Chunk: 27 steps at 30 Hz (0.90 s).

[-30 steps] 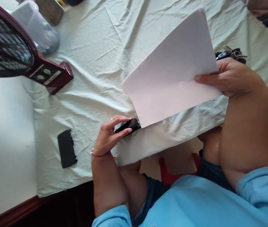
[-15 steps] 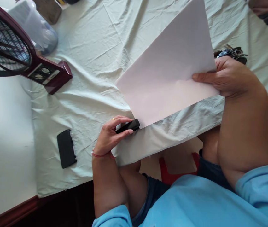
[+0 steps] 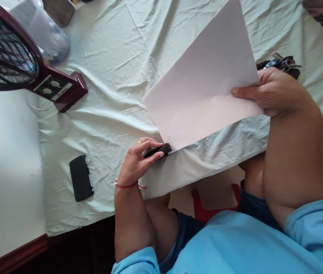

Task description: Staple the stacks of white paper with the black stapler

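Observation:
My left hand (image 3: 138, 158) is closed around a small black stapler (image 3: 165, 149), thumb on the near side and fingers on the far side. The stapler's front end meets the near left corner of a white sheet of paper (image 3: 204, 83); whether the corner lies inside its jaws I cannot make out. Gripped at its right edge, the paper is tilted above the table in my right hand (image 3: 278, 91), with the thumb flat on top and the other fingers mostly hidden underneath.
Pale cloth (image 3: 116, 87) covers the table. On the left lie a black rectangular case (image 3: 81, 178) and a dark red racket (image 3: 67, 89). Behind the racket is a clear plastic container (image 3: 47, 34). Keys (image 3: 287, 64) lie beyond my right hand. A red stool (image 3: 200, 207) shows below the table edge.
My left hand has shifted slightly right and away from me with the stapler, whose tip now overlaps the paper's corner. My right hand and the paper have barely moved.

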Motion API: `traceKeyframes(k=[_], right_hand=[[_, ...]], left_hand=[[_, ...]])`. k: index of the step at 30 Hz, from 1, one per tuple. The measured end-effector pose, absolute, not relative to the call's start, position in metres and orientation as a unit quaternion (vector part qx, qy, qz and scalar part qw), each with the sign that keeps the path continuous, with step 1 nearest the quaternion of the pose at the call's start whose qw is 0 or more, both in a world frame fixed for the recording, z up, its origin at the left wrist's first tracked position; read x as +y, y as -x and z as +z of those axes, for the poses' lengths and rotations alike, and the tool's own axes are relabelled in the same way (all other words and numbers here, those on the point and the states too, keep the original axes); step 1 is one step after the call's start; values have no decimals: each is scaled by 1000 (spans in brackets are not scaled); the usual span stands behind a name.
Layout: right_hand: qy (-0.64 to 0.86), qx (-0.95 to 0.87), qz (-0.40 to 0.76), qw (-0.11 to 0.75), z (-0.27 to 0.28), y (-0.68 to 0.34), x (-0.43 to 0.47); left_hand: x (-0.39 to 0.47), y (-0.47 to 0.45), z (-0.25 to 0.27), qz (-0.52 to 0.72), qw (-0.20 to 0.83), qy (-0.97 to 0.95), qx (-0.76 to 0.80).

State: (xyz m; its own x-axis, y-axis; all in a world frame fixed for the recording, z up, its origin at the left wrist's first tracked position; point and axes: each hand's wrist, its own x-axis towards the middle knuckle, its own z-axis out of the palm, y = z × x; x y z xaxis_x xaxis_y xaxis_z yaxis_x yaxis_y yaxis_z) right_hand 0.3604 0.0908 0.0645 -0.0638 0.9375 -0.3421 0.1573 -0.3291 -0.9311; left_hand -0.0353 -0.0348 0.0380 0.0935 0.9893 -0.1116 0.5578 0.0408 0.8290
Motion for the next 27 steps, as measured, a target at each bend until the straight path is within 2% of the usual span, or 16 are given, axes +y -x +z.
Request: traceKeyframes(k=[7,14,19,25,27], right_hand=[[585,-464,562,355,56,-361,93],[582,-466,523,413,45,-349,99],[571,-481,500,437,38,-332,106],[573,-455,520,440,44,-310,105],[565,-460,522,442,46,-307,105]], left_hand=[[-30,31,45,254,409,-630,610],[-40,24,43,292,398,-627,603],[-45,21,42,343,254,-642,637],[-44,52,52,521,66,-425,737],[-50,75,54,521,24,-399,754]])
